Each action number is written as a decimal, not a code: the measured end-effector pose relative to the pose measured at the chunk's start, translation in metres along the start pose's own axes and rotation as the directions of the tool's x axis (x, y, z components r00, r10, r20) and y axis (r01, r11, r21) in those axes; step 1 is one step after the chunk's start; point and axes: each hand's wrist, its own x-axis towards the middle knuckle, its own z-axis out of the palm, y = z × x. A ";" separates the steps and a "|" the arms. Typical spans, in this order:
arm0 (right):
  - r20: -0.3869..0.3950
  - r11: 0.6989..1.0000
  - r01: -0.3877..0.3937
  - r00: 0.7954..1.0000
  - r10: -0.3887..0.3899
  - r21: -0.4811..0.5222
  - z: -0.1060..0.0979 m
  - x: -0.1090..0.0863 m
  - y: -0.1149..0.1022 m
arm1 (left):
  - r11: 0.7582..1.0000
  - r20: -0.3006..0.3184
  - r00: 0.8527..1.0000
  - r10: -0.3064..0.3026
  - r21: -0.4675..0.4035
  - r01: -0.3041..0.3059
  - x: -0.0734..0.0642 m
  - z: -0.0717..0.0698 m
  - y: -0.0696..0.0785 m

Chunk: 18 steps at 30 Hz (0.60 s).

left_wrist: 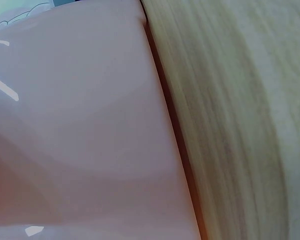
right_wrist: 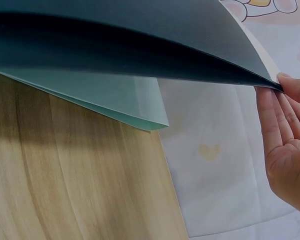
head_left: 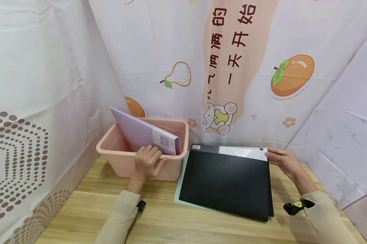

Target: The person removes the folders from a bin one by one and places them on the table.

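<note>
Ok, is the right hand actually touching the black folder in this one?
Touching. The right wrist view shows it plainly: the right hand pinches a corner of the black folder, with no gap between them.

L hand (head_left: 147, 161) in a curl, R hand (head_left: 284, 161) in thumb-finger pinch, arms (head_left: 119, 213) apart

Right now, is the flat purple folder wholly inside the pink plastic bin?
Only partly: the purple folder slants into the pink bin, one corner sticking above the rim.
</note>
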 end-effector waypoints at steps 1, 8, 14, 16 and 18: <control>0.000 1.000 -0.001 1.000 0.001 -0.002 0.000 0.000 0.000 | 1.000 0.001 1.000 0.000 0.000 0.000 0.000 0.000 0.000; -0.007 1.000 -0.002 1.000 0.002 0.003 0.000 0.001 0.003 | 1.000 0.001 1.000 -0.007 -0.002 0.007 -0.001 0.000 0.001; -0.021 1.000 -0.025 0.999 0.025 0.002 0.000 0.002 0.004 | 1.000 -0.003 1.000 -0.003 0.005 0.003 -0.002 0.001 0.000; -0.028 0.999 -0.035 0.999 0.035 -0.005 0.000 0.003 0.003 | 1.000 -0.004 1.000 -0.003 0.006 0.003 -0.002 0.001 0.000; -0.034 0.999 -0.046 0.998 0.046 -0.015 0.000 0.003 0.002 | 1.000 -0.002 1.000 -0.004 0.009 0.004 -0.001 0.001 0.000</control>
